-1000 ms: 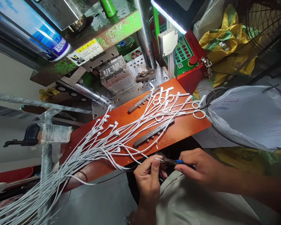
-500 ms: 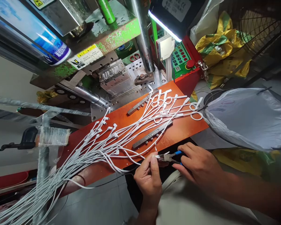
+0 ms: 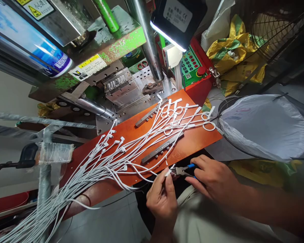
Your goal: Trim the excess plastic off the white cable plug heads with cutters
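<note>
Right here, below the centre of the frame, is a white connector (image 3: 168, 173), pinched between thumb and forefinger of the left hand (image 3: 163, 199). Just beside it come the pliers (image 3: 179, 171), one pair, blue-handled, with the right hand (image 3: 212, 177) curling its fingers round the handles, which stand apart. Are the jaws gripping the small white bit at their tip? Can't tell from here!

Up from the hands, the orange-red worktop (image 3: 192, 143) carries a great sweep of white cables (image 3: 108, 167), fanning in from the lower left, far too tangled to count. Two metal bars (image 3: 162, 148) lie among them, one near the front edge, one near the press (image 3: 124, 87) behind.

Now the containers! On the right, one hoop-held bin (image 3: 266, 125) with a white plastic lining, a faint reddish mark showing on it. Upper right, yellow-and-green bags (image 3: 225, 50), crumpled together, something pale and silvery in one; their number is hard to make out. At the left edge, one red tub (image 3: 8, 201), its inside out of sight.

Top centre, one lit lamp (image 3: 178, 20), one control box (image 3: 192, 64) with one round red button, and one pair of red-handled scissors (image 3: 142, 65) on the press.
</note>
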Demonstrator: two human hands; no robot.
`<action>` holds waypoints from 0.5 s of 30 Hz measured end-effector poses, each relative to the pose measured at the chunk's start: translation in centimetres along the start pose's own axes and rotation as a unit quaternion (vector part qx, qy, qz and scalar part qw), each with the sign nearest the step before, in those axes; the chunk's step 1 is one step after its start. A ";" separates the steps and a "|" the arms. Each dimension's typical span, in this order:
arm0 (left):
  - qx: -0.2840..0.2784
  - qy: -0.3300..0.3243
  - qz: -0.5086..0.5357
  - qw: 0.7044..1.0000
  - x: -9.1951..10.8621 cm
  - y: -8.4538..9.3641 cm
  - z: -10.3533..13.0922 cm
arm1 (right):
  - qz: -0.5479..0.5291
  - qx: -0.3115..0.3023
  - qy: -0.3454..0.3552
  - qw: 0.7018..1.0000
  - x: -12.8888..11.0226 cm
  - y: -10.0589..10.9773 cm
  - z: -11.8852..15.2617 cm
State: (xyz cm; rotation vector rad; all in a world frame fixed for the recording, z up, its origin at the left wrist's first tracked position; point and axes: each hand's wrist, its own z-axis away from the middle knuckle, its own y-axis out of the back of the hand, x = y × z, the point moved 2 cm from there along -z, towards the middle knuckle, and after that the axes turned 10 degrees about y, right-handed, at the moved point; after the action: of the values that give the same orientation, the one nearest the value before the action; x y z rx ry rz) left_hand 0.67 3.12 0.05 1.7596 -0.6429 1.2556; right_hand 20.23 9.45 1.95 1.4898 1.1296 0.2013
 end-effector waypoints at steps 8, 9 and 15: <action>0.101 -0.187 -0.140 0.967 -1.7 -0.3 2.6 | 0.038 0.012 -0.023 0.999 -1.4 -0.2 0.9; 0.106 -0.202 -0.155 0.961 -1.5 -0.3 2.6 | 0.034 0.012 -0.023 0.999 -1.5 -0.2 1.0; 0.096 -0.244 -0.205 0.943 -0.5 0.1 2.6 | 0.024 0.016 -0.011 1.000 -1.2 0.0 1.1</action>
State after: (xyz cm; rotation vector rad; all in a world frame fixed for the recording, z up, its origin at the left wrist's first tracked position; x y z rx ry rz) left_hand 1.67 0.82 -0.71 2.2532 -0.3954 0.6106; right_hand 20.37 7.84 2.12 1.5441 1.0853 0.2004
